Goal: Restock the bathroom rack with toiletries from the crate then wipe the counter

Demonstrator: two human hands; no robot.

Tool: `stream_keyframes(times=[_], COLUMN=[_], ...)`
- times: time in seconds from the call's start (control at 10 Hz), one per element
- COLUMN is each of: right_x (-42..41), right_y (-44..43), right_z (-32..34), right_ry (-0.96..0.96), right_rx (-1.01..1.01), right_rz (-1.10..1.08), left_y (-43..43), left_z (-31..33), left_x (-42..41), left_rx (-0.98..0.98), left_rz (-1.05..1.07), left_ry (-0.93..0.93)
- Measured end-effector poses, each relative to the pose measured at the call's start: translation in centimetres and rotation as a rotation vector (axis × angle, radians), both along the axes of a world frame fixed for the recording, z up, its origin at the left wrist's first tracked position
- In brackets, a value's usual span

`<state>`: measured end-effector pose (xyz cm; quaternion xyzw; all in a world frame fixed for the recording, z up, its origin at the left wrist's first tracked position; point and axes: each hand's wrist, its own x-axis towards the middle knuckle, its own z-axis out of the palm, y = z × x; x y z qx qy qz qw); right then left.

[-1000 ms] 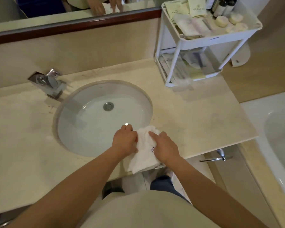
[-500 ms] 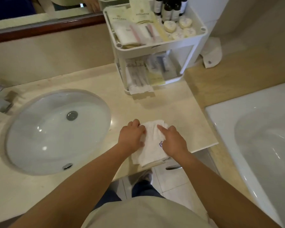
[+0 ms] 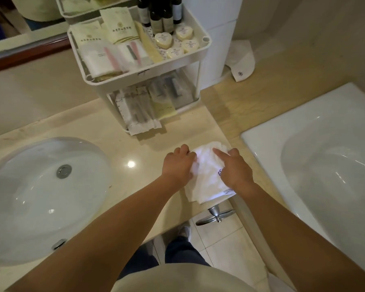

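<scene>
Near the right end of the counter (image 3: 135, 148) a crumpled white cloth (image 3: 207, 175) lies flat, its near edge hanging just past the counter's front. The left hand (image 3: 178, 165) rests on the cloth's left side, knuckles up, fingers (image 3: 183, 149) curled tight into the fabric. The right hand (image 3: 235, 171) covers the right side: its index finger (image 3: 220, 153) lies straight, pressing the cloth down, and the other fingers curl over the cloth's right edge. Far behind them stands the rack (image 3: 148, 70), both tiers filled with sachets, bottles and soaps. To the left is the sink (image 3: 30, 197), to the right the tub (image 3: 325, 154).
</scene>
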<state>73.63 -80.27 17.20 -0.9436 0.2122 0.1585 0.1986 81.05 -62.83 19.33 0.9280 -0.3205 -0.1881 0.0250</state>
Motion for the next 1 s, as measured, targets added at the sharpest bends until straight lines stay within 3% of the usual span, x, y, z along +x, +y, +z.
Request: stream_keyframes(times=[0.4, 0.6, 1.0], right_x=[1.9, 0.6, -3.9], right_y=[-0.8, -0.3, 3.8], right_z=[-0.6, -1.1, 1.1], right_ry=[-0.006, 0.088, 0.085], right_rx=[-0.071, -0.219, -0.077], right_rz=[0.019, 0.118, 0.11], left_y=[-1.2, -0.3, 3.0], left_z=[-0.8, -1.5, 0.3], left_x=[1.6, 0.8, -3.4], left_rx=[0.035, 0.047, 0.019], left_rz=[0.037, 0.037, 0.089], left_ry=[-0.027, -0.046, 0.096])
